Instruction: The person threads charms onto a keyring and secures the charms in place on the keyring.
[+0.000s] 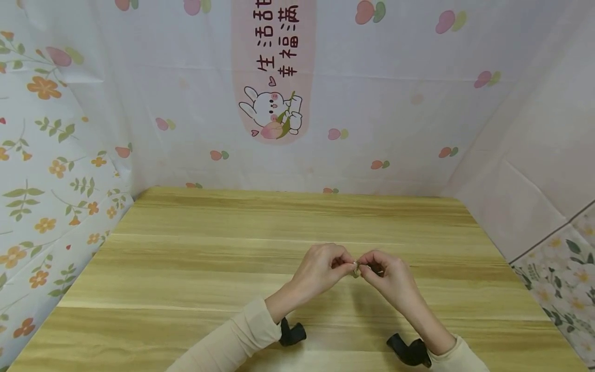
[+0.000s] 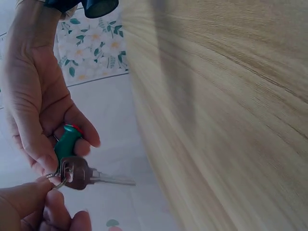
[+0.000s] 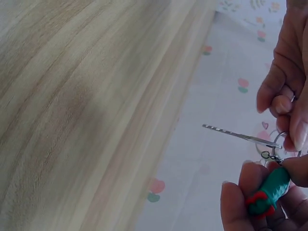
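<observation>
Both hands meet above the wooden table, around a small key ring. My left hand [image 1: 321,266] pinches the metal ring [image 3: 279,139] between thumb and fingertips. In my right hand [image 1: 390,273] the thumb and curled fingers hold a green and red keychain charm [image 3: 274,187], joined to the ring by a short chain [image 3: 272,156]. A single key [image 2: 79,174] with a brown head hangs on the ring, its silver blade [image 2: 114,180] sticking out sideways from the fingers. Seen from the head, the ring and key are small and partly hidden by fingertips.
The wood-grain table [image 1: 209,289] spreads beneath the hands. One black curved device [image 1: 294,333] sits by the left sleeve and another black curved device [image 1: 409,351] by the right wrist. Printed white cloth [image 1: 186,103] hangs behind the table and at its sides.
</observation>
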Demonstrator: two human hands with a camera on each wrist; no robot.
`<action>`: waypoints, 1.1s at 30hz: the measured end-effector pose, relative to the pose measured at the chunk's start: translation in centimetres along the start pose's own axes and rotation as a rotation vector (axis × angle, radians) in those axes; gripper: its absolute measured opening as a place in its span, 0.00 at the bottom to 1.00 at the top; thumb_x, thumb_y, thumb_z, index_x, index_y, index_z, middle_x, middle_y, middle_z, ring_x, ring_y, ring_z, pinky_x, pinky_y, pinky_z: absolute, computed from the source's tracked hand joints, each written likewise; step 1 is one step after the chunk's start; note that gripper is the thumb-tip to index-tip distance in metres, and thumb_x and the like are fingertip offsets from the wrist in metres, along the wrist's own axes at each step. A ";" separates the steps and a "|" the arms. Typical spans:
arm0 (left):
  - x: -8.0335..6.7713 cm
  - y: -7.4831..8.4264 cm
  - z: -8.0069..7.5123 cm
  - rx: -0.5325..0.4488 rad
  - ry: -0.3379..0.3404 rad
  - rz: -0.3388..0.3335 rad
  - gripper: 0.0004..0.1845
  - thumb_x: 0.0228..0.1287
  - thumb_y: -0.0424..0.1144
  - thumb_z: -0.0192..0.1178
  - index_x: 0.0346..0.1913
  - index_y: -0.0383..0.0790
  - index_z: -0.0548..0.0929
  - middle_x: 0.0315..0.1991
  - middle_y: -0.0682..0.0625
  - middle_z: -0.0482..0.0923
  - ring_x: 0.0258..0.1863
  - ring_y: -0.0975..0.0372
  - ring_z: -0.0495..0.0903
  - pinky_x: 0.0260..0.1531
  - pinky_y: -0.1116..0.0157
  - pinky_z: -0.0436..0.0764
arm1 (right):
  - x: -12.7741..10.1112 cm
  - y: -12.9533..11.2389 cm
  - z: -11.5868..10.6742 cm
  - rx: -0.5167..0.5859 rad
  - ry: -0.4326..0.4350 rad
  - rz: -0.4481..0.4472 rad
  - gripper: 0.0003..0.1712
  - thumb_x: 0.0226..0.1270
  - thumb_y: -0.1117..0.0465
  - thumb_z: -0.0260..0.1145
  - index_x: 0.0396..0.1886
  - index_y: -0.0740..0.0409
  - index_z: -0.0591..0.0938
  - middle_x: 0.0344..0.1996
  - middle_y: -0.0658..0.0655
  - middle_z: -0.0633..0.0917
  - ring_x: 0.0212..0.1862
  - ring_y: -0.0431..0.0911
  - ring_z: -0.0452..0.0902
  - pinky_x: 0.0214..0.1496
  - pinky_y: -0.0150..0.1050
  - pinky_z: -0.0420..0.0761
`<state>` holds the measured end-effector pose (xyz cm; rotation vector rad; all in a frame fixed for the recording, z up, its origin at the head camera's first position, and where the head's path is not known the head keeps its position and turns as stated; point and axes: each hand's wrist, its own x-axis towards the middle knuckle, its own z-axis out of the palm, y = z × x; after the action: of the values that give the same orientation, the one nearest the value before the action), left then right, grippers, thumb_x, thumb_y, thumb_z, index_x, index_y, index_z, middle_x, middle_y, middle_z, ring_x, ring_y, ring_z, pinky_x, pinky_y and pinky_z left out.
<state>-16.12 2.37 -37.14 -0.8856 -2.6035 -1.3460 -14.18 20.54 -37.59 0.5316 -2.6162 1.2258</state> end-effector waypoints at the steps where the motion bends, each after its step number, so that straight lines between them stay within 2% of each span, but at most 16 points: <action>1: 0.0 0.0 0.0 -0.004 -0.012 -0.007 0.03 0.59 0.36 0.65 0.29 0.43 0.85 0.24 0.57 0.81 0.19 0.76 0.69 0.20 0.79 0.70 | 0.0 0.0 0.0 -0.018 0.005 -0.016 0.09 0.56 0.76 0.65 0.30 0.58 0.82 0.26 0.51 0.85 0.26 0.31 0.74 0.26 0.30 0.77; 6: -0.1 0.1 0.0 0.010 -0.090 -0.038 0.02 0.58 0.35 0.65 0.29 0.41 0.85 0.24 0.56 0.82 0.19 0.77 0.70 0.19 0.79 0.70 | -0.3 -0.2 0.5 -0.185 0.065 -0.161 0.13 0.49 0.78 0.67 0.26 0.55 0.81 0.25 0.48 0.83 0.25 0.31 0.72 0.24 0.28 0.75; 9: 0.0 0.1 0.0 0.030 -0.101 -0.040 0.03 0.59 0.35 0.65 0.29 0.41 0.85 0.24 0.56 0.82 0.19 0.77 0.71 0.20 0.79 0.71 | -0.3 -0.3 0.7 -0.221 0.078 -0.213 0.13 0.49 0.77 0.69 0.25 0.55 0.81 0.25 0.51 0.83 0.26 0.32 0.73 0.25 0.28 0.76; 21: -0.2 -0.2 0.0 -0.007 -0.032 -0.042 0.03 0.59 0.35 0.65 0.29 0.41 0.86 0.25 0.55 0.82 0.19 0.76 0.71 0.19 0.78 0.71 | -0.2 0.2 0.6 -0.158 0.065 -0.144 0.09 0.53 0.74 0.68 0.29 0.56 0.84 0.27 0.52 0.85 0.25 0.30 0.69 0.25 0.28 0.73; 24: -0.3 -0.2 0.0 0.049 -0.052 -0.024 0.03 0.59 0.36 0.65 0.30 0.42 0.86 0.26 0.56 0.82 0.20 0.76 0.71 0.21 0.79 0.71 | -0.3 0.1 0.7 -0.178 0.065 -0.163 0.10 0.52 0.75 0.68 0.28 0.56 0.83 0.26 0.51 0.83 0.25 0.30 0.70 0.24 0.28 0.74; 29: -0.4 -0.2 0.0 0.175 -0.103 0.000 0.04 0.59 0.37 0.64 0.29 0.44 0.85 0.24 0.58 0.80 0.20 0.77 0.69 0.22 0.81 0.68 | -0.3 0.0 1.2 -0.256 0.087 -0.267 0.13 0.46 0.77 0.70 0.24 0.54 0.82 0.24 0.48 0.82 0.25 0.32 0.73 0.24 0.30 0.76; 33: -0.4 -0.2 0.1 0.197 -0.098 -0.001 0.04 0.59 0.37 0.64 0.28 0.44 0.85 0.23 0.58 0.80 0.19 0.77 0.69 0.21 0.81 0.67 | -0.3 -0.2 1.4 -0.257 0.085 -0.271 0.12 0.47 0.77 0.70 0.25 0.55 0.83 0.25 0.50 0.83 0.26 0.33 0.74 0.24 0.31 0.77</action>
<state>-15.89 2.12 -37.49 -0.9409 -2.7489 -1.0478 -13.93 19.43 -38.42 0.7359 -2.4779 0.7993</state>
